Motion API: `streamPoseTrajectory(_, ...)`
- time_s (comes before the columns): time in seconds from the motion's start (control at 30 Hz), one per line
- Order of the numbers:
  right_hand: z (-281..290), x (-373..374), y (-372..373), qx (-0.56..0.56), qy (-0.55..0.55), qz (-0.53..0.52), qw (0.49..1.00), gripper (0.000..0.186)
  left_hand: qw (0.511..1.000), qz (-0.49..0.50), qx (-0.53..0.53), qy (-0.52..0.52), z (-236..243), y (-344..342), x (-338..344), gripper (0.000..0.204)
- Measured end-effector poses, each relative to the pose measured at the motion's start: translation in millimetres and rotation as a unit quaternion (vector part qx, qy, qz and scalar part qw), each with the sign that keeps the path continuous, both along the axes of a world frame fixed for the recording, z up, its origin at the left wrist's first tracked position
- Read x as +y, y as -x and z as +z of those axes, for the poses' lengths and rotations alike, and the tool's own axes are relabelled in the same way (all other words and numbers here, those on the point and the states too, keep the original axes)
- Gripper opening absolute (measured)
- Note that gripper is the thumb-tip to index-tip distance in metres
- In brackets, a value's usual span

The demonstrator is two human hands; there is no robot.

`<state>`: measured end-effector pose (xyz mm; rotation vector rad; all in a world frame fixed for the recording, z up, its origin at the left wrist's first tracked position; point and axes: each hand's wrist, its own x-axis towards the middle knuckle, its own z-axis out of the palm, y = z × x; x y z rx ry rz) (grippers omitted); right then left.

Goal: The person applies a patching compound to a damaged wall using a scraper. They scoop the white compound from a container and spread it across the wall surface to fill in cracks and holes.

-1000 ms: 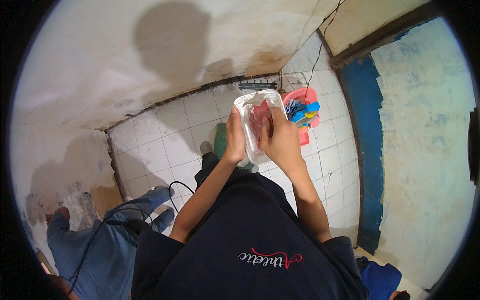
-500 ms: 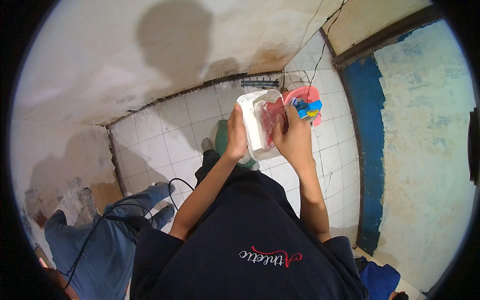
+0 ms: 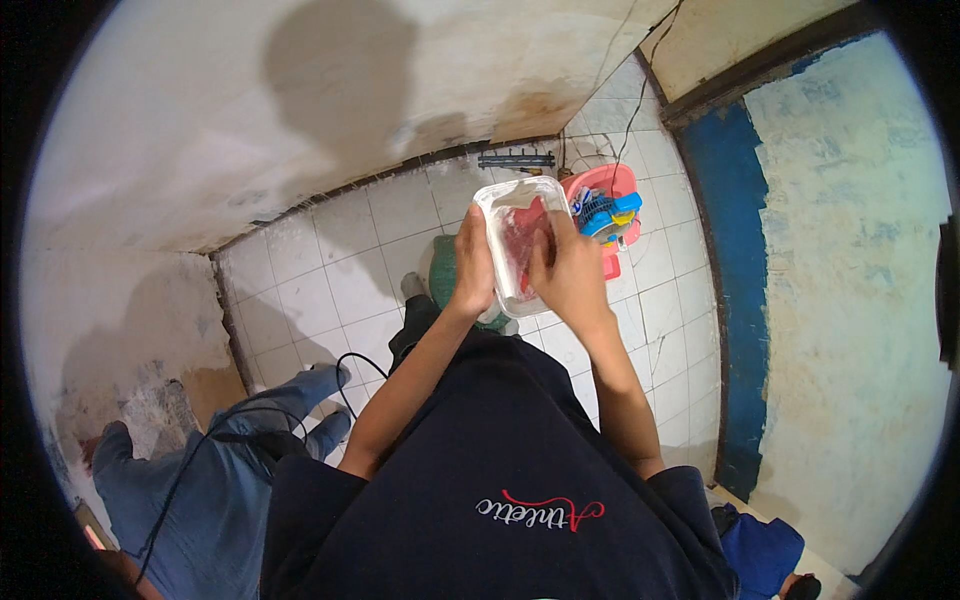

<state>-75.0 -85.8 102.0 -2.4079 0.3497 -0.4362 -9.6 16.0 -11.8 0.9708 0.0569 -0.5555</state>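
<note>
My left hand holds a white rectangular plastic container by its left side, in front of my body. Inside lies a flat red piece smeared with white material; I cannot make out what it is. My right hand reaches into the container with fingers closed on the red piece, partly hiding it. Just beyond, a pink tub stands on the tiled floor with blue and yellow items in it. A green sack is partly hidden below the container.
A black rack-like strip lies by the back wall. Cables hang at the right corner. A blue-banded painted wall bounds the right. A person in grey-blue clothing is at lower left, another in blue at lower right.
The red piece shifted right in the container and exposed the white interior half a second ago; now it sits back nearer the middle, with my right fingers still on it.
</note>
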Motion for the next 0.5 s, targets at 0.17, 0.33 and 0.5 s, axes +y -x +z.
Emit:
streamPoseTrajectory(0.17,16,-7,2,0.002,0.004,-0.033,0.999,0.009,0.999,0.015,-0.030,-0.043,-4,-1,0,0.053)
streamPoseTrajectory(0.33,-3,-6,0,-0.002,-0.028,0.008,1.000,0.022,1.000,0.000,0.007,-0.013,8,2,-3,0.052)
streamPoseTrajectory(0.5,12,-4,2,-0.019,-0.021,-0.016,0.999,0.007,0.999,0.022,-0.018,-0.019,11,2,1,0.052)
